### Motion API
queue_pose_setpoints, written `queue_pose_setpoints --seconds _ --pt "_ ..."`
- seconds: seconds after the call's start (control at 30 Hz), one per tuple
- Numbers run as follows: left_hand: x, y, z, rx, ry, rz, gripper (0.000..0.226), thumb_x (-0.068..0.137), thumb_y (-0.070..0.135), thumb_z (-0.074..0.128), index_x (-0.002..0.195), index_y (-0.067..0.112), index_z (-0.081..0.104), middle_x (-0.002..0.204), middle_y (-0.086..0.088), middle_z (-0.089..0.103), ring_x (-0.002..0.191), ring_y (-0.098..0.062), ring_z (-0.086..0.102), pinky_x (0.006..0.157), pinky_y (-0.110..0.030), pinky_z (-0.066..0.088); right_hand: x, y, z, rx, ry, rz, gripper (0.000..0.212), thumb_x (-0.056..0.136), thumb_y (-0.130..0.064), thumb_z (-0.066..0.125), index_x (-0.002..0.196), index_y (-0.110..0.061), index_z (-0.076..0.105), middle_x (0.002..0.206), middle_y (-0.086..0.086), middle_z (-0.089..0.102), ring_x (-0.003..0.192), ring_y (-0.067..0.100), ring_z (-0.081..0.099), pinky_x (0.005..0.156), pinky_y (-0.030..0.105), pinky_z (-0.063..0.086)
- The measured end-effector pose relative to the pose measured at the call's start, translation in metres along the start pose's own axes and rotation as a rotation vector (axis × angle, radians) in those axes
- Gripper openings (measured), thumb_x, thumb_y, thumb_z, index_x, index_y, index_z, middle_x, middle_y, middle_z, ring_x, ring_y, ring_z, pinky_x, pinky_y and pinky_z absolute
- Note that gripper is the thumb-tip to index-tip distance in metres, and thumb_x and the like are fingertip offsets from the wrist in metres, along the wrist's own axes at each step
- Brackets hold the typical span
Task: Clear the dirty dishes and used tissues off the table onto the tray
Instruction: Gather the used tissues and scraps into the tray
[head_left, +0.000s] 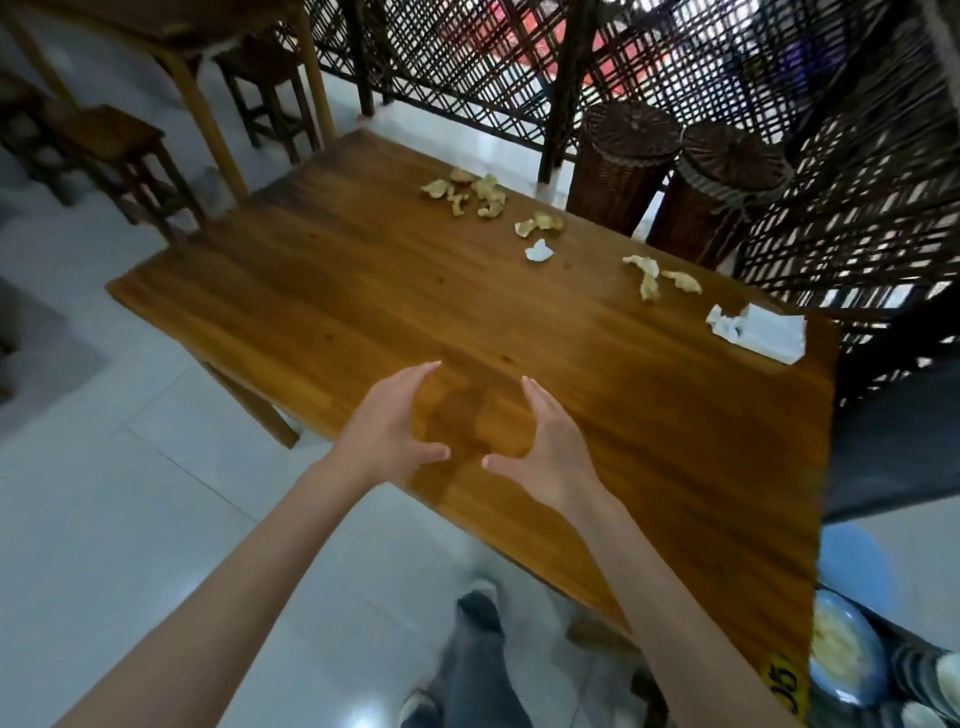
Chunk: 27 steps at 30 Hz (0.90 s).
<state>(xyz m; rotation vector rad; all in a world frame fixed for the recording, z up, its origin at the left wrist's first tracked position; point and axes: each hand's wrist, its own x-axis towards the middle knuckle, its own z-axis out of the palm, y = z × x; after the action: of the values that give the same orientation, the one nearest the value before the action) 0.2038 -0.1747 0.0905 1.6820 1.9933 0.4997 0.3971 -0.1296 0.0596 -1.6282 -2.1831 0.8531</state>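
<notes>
My left hand (387, 428) and my right hand (545, 447) hover side by side over the near edge of the wooden table (322, 312), fingers spread and curved toward each other, holding nothing. A flat white tissue (758, 332) lies at the table's right edge. A small crumpled white tissue (540, 252) sits further back. Yellowish food scraps lie in three clusters: far (470, 195), middle (540, 223) and right (660, 275). A blue dish with yellowish leftovers (841, 649) shows at the lower right, off the table.
Two wicker baskets (623, 161) stand behind the table against a dark lattice screen (701, 62). Wooden stools (130, 156) and another table (176, 36) are at the back left. A person's dark-trousered leg (893, 436) is at the right. My own legs (478, 665) are below.
</notes>
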Motion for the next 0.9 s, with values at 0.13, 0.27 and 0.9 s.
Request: queue_pose_setpoints --seconds 0.13,0.27,0.9 --pt "0.071 -0.013 -0.009 -0.005 0.020 0.028 0.098 0.065 0.040 0.083 0.143 0.037 0.024 0.149 0.009 0.033 0.136 -0.014 0.031 0.104 -0.032 0.033 0.068 -0.002 0.008 -0.031 0.021 0.028 0.110 0.061 -0.057 0.078 0.147 -0.027 0.017 0.153 -0.007 0.026 0.140 0.015 0.026 0.106 0.030 0.028" --pt "0.145 -0.019 -0.023 -0.017 -0.009 0.061 0.096 0.068 0.034 0.082 0.145 0.031 0.025 0.150 0.004 0.032 0.137 -0.016 0.029 0.108 -0.035 0.031 0.137 -0.003 0.018 0.010 0.055 0.135 0.108 0.061 -0.052 0.080 0.146 -0.034 0.016 0.153 -0.012 0.023 0.140 0.014 0.024 0.108 0.034 0.027" --pt "0.433 -0.133 -0.060 0.096 -0.126 0.106 0.097 0.063 0.033 0.085 0.143 0.027 0.031 0.146 -0.001 0.039 0.134 -0.020 0.036 0.103 -0.036 0.035 0.382 -0.051 0.054 -0.026 -0.035 0.312 0.107 0.067 -0.038 0.081 0.149 -0.023 0.014 0.156 -0.002 0.019 0.142 0.018 0.018 0.113 0.041 0.027"
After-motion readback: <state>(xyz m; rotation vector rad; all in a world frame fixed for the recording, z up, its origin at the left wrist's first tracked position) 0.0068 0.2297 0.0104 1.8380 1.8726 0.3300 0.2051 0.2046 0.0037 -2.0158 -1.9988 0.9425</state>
